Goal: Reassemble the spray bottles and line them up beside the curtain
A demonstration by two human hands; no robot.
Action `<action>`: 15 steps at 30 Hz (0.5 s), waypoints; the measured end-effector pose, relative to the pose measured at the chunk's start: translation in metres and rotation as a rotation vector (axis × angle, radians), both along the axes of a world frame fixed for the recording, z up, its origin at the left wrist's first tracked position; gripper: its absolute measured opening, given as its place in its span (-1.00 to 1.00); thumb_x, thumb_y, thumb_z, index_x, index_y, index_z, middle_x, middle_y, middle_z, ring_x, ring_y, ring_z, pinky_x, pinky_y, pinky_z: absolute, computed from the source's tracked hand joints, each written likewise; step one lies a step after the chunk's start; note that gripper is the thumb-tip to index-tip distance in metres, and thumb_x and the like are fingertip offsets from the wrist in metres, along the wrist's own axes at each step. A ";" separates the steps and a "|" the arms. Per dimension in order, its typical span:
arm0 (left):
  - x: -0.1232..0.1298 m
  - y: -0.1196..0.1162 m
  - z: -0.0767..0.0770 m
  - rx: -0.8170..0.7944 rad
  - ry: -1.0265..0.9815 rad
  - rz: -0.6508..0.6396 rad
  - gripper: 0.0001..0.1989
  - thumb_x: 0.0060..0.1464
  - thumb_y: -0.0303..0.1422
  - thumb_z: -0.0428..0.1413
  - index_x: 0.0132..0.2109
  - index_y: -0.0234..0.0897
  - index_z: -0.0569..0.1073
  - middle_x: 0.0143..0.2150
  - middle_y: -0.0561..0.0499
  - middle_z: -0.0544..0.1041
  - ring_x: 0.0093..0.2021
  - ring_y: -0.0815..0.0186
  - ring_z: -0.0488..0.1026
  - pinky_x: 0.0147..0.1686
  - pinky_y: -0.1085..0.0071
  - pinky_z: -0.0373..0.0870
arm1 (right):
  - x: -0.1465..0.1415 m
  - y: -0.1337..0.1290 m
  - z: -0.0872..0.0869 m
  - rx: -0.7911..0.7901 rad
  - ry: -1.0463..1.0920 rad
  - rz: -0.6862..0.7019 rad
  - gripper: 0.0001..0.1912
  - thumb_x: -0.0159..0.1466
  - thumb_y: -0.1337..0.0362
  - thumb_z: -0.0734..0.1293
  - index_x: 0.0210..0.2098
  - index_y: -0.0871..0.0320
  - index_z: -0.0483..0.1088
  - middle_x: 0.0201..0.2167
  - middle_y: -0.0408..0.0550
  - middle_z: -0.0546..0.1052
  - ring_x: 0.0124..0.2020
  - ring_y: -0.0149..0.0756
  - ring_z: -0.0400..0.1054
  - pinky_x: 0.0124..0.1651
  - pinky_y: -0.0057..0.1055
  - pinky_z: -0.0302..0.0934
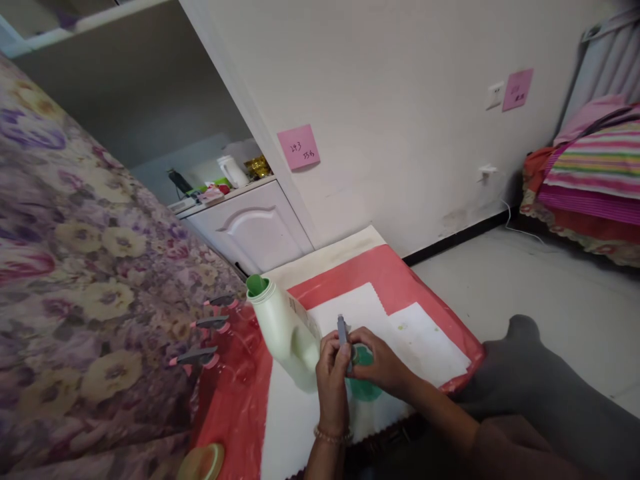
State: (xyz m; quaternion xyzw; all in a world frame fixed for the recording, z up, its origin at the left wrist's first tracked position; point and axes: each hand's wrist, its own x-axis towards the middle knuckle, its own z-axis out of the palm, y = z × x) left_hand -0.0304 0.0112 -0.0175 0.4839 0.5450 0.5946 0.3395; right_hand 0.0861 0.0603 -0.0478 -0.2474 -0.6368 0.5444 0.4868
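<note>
Near the middle of the table, my left hand (333, 363) is closed around a grey spray nozzle (343, 330), which points away from me. On its right, my right hand (377, 360) has its fingers pressed on the nozzle's lower part. Green liquid (367, 390) shows just beneath my hands; the clear bottle around it is hard to make out. Close to my left hand stands a large pale green jug (285, 327), its mouth uncapped and green inside. White paper sheets (295, 433) lie under these things.
Several spray bottles with grey and pink heads (200, 358) stand on the red table cover (230, 420) at the left. A round green-rimmed lid (203, 462) lies at the near left edge. A floral curtain (90, 300) hangs beside the table, and a wall (390, 133) rises behind it.
</note>
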 end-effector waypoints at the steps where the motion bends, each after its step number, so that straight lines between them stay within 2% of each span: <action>1: 0.000 0.000 0.000 0.000 0.008 0.006 -0.73 0.14 -0.17 0.14 -0.12 -0.24 0.53 -0.09 -0.02 0.46 -0.06 0.22 0.38 -0.05 0.38 0.29 | -0.002 -0.001 -0.002 -0.022 -0.004 -0.054 -0.69 0.02 0.34 0.47 -0.24 0.12 0.39 -0.23 -0.11 0.44 -0.14 -0.19 0.34 -0.04 -0.27 0.21; 3: -0.001 0.000 0.000 -0.001 0.009 0.022 -0.74 0.12 -0.16 0.16 -0.16 -0.24 0.54 -0.08 -0.03 0.47 -0.05 0.21 0.38 -0.05 0.38 0.29 | -0.004 -0.002 -0.003 -0.034 0.003 -0.096 -0.72 0.02 0.35 0.46 -0.28 0.12 0.37 -0.27 -0.14 0.43 -0.18 -0.21 0.34 -0.07 -0.29 0.21; 4: -0.001 0.000 0.000 -0.002 0.000 0.026 -0.74 0.10 -0.15 0.17 -0.19 -0.24 0.54 -0.08 -0.03 0.47 -0.05 0.20 0.39 -0.05 0.37 0.30 | -0.003 -0.002 -0.002 -0.021 0.014 -0.072 -0.76 0.05 0.35 0.44 -0.29 0.12 0.37 -0.27 -0.14 0.42 -0.18 -0.22 0.34 -0.07 -0.29 0.20; 7: 0.001 0.000 0.002 0.000 -0.024 0.020 -0.75 0.09 -0.14 0.18 -0.26 -0.25 0.54 -0.09 -0.03 0.48 -0.06 0.20 0.39 -0.07 0.37 0.31 | 0.002 0.002 0.001 0.031 0.044 0.092 -0.84 0.12 0.32 0.40 -0.28 0.11 0.42 -0.22 -0.12 0.43 -0.11 -0.22 0.34 0.00 -0.28 0.19; 9: 0.001 0.000 0.002 0.004 -0.022 0.008 -0.76 0.11 -0.16 0.16 -0.23 -0.25 0.53 -0.11 -0.01 0.47 -0.08 0.21 0.39 -0.08 0.38 0.31 | 0.004 0.003 0.002 0.036 0.052 0.147 -0.82 0.13 0.31 0.39 -0.23 0.11 0.44 -0.17 -0.09 0.45 -0.06 -0.20 0.34 0.06 -0.26 0.18; 12: 0.002 -0.001 0.002 0.005 -0.014 0.008 -0.74 0.13 -0.17 0.15 -0.14 -0.24 0.53 -0.12 -0.01 0.46 -0.11 0.24 0.38 -0.11 0.39 0.31 | 0.003 0.002 0.001 -0.019 0.011 0.039 -0.70 0.05 0.32 0.45 -0.21 0.11 0.41 -0.19 -0.10 0.46 -0.09 -0.19 0.36 0.03 -0.25 0.21; 15: 0.002 0.000 0.003 0.014 -0.013 0.005 -0.74 0.13 -0.18 0.15 -0.13 -0.24 0.54 -0.11 -0.02 0.46 -0.10 0.23 0.38 -0.10 0.39 0.31 | 0.001 0.000 0.000 -0.036 -0.012 -0.038 -0.73 0.05 0.32 0.45 -0.26 0.12 0.38 -0.26 -0.13 0.46 -0.17 -0.21 0.36 -0.04 -0.27 0.23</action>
